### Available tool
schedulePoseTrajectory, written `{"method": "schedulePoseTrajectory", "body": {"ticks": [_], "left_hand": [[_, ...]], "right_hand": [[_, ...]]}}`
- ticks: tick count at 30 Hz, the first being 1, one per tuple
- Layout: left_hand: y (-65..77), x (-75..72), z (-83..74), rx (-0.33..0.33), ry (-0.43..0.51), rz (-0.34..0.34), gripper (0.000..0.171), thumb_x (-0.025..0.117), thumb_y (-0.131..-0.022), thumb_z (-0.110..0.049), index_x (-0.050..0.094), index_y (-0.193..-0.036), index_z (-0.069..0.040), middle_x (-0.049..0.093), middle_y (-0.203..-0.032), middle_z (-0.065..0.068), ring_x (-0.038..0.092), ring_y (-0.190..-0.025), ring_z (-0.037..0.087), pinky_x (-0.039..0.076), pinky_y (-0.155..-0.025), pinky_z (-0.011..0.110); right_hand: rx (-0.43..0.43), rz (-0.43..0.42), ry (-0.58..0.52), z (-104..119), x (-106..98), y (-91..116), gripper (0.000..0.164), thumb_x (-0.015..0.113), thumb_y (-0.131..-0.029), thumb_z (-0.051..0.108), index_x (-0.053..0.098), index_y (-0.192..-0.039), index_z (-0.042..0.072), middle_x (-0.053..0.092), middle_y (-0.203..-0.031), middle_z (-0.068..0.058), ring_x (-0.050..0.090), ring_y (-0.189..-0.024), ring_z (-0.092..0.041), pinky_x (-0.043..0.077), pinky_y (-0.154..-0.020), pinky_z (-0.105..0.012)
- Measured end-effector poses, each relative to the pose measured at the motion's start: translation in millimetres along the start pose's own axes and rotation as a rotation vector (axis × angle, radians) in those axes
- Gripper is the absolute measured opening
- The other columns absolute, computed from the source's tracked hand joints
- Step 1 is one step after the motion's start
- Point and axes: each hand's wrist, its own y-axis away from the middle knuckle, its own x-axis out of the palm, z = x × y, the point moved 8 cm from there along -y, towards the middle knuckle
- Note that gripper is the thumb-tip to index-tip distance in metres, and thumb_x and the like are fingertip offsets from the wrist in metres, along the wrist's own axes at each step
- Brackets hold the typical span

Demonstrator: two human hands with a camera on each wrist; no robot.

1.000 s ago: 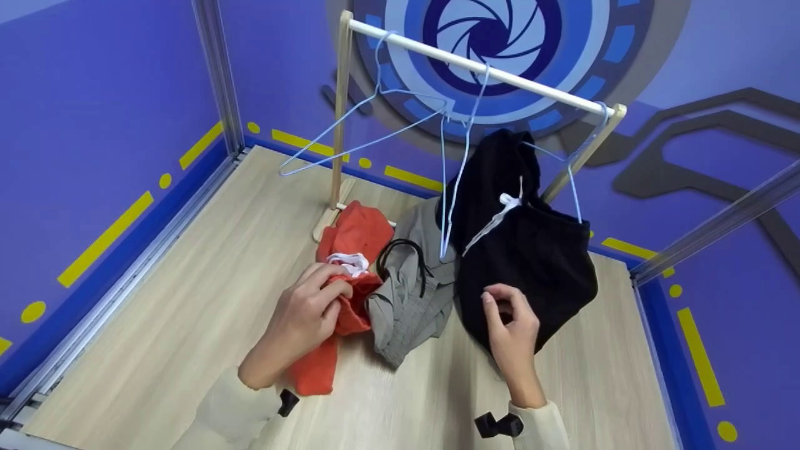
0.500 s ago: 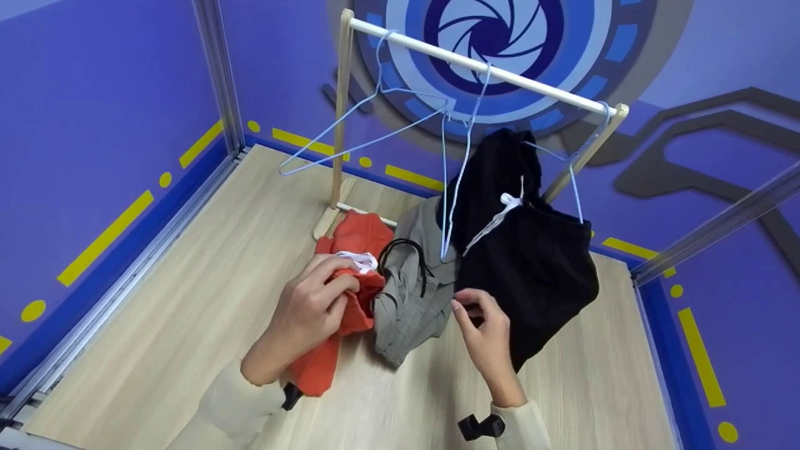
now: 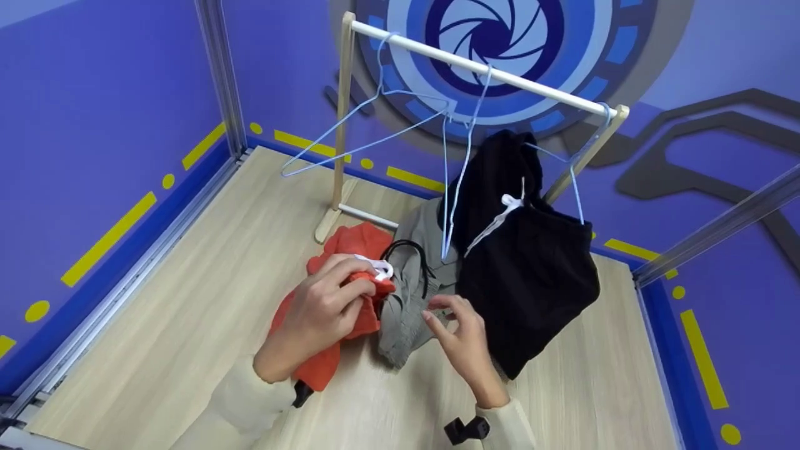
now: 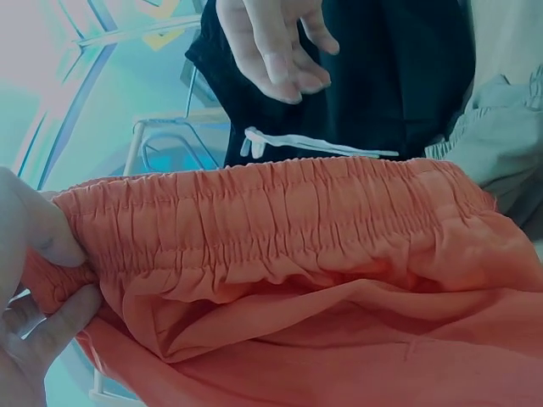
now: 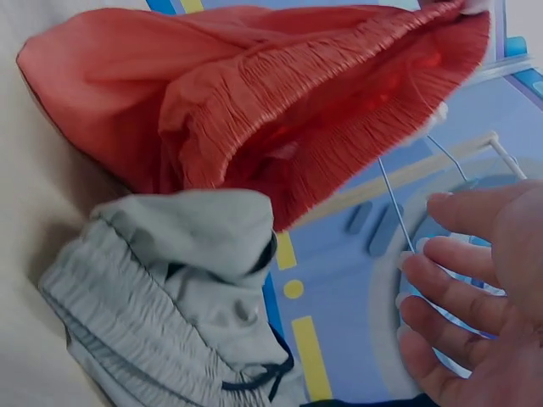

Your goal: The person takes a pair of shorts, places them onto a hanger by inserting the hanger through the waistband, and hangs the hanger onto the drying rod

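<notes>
My left hand (image 3: 319,306) pinches one end of the elastic waistband of an orange-red pair of shorts (image 4: 280,212). The shorts' waist opening gapes in the right wrist view, and a white drawstring (image 3: 382,270) shows by the fingers in the head view. My right hand (image 3: 462,340) holds nothing; its fingers are loosely bent, just right of the left hand's work and overlapping a grey pair of shorts (image 3: 409,331) in the head view. That grey pair lies crumpled on the table, with a black cord at its waist.
Behind stands a clothes rack with a white rail (image 3: 544,87). Two bare blue wire hangers hang from it, a left hanger (image 3: 379,62) and a middle hanger (image 3: 459,178). On the right-hand hanger (image 3: 576,194) hangs a black garment (image 3: 531,281) with a white drawstring.
My right hand has moved left, from in front of the black garment towards the orange-red shorts. My left hand has shifted slightly right with the waistband, drawing the shorts away from the rack's foot.
</notes>
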Motion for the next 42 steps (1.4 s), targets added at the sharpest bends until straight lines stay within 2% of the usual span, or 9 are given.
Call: {"method": "schedulePoseTrajectory", "body": {"ticks": [5,11,18,25,28,31,33,37,42], "left_hand": [[-3.2,-0.2,-7.3,0.012,0.017,0.026,0.008,0.064,-0.080,-0.009,0.068,-0.082,-0.016,0.061,-0.103,0.001,0.053,-0.103,0.013,0.051,-0.085,0.028],[-8.4,-2.3,-17.6,0.068,0.034,0.014,0.008,0.064,-0.081,-0.008,0.068,-0.083,-0.015,0.062,-0.103,0.002,0.053,-0.101,0.013,0.051,-0.084,0.027],[-11.1,-1.3,-25.9,0.097,0.073,0.038,0.013,0.061,-0.080,-0.006,0.070,-0.086,-0.013,0.063,-0.102,0.001,0.053,-0.099,0.012,0.050,-0.084,0.025],[-13.1,-2.3,-32.0,0.135,0.180,0.017,0.015,0.057,-0.079,-0.001,0.066,-0.079,-0.013,0.062,-0.101,0.002,0.054,-0.100,0.014,0.049,-0.086,0.025],[-12.8,-1.5,-32.0,0.132,0.215,0.019,0.016,0.056,-0.079,-0.001,0.065,-0.079,-0.014,0.062,-0.101,0.002,0.054,-0.101,0.014,0.049,-0.087,0.026],[-11.7,-0.8,-30.8,0.120,0.242,0.026,0.016,0.055,-0.079,-0.001,0.065,-0.079,-0.014,0.062,-0.102,0.002,0.053,-0.102,0.014,0.049,-0.085,0.025],[-10.7,-0.1,-28.9,0.104,0.254,0.034,0.016,0.056,-0.078,-0.003,0.065,-0.080,-0.015,0.061,-0.104,0.001,0.053,-0.102,0.013,0.049,-0.084,0.025],[-8.1,2.2,-23.4,0.073,0.305,0.038,0.015,0.054,-0.077,-0.005,0.064,-0.082,-0.014,0.061,-0.105,0.000,0.053,-0.102,0.011,0.049,-0.084,0.026],[-3.5,6.6,-14.8,0.039,0.337,0.022,0.005,0.059,-0.080,-0.015,0.063,-0.083,-0.013,0.060,-0.103,0.001,0.053,-0.099,0.010,0.049,-0.083,0.026]], "right_hand": [[0.004,0.039,-0.019,8,13,-2,0.022,0.068,-0.081,0.030,0.063,-0.102,0.027,0.065,-0.096,0.008,0.056,-0.092,-0.005,0.048,-0.071,-0.028],[-0.008,0.075,-0.029,18,23,-6,0.031,0.065,-0.083,0.032,0.062,-0.111,0.019,0.063,-0.107,0.006,0.056,-0.097,-0.008,0.048,-0.074,-0.026],[-0.048,0.132,-0.004,25,34,-6,0.028,0.064,-0.084,0.033,0.062,-0.111,0.025,0.062,-0.107,0.009,0.055,-0.096,-0.008,0.049,-0.074,-0.032],[-0.074,0.129,0.021,22,39,-1,0.031,0.067,-0.075,0.009,0.064,-0.105,0.018,0.063,-0.097,0.007,0.054,-0.086,-0.008,0.048,-0.070,-0.025],[-0.050,0.135,0.046,19,40,2,0.039,0.066,-0.070,0.004,0.065,-0.106,0.017,0.064,-0.098,0.006,0.055,-0.086,-0.008,0.047,-0.073,-0.024],[-0.004,0.147,0.022,15,41,3,0.034,0.066,-0.073,0.003,0.066,-0.104,0.016,0.066,-0.100,0.004,0.058,-0.091,-0.009,0.048,-0.078,-0.026],[0.030,0.140,-0.028,12,39,3,0.032,0.063,-0.075,0.000,0.067,-0.103,0.015,0.066,-0.101,0.004,0.059,-0.092,-0.010,0.049,-0.080,-0.026],[0.050,0.068,-0.090,6,27,1,0.031,0.060,-0.074,-0.007,0.068,-0.095,0.015,0.065,-0.087,0.003,0.057,-0.080,-0.008,0.049,-0.072,-0.023],[0.078,-0.028,-0.068,2,7,-2,0.033,0.057,-0.071,-0.011,0.068,-0.090,0.014,0.066,-0.083,0.002,0.056,-0.076,-0.006,0.047,-0.070,-0.023]]}}
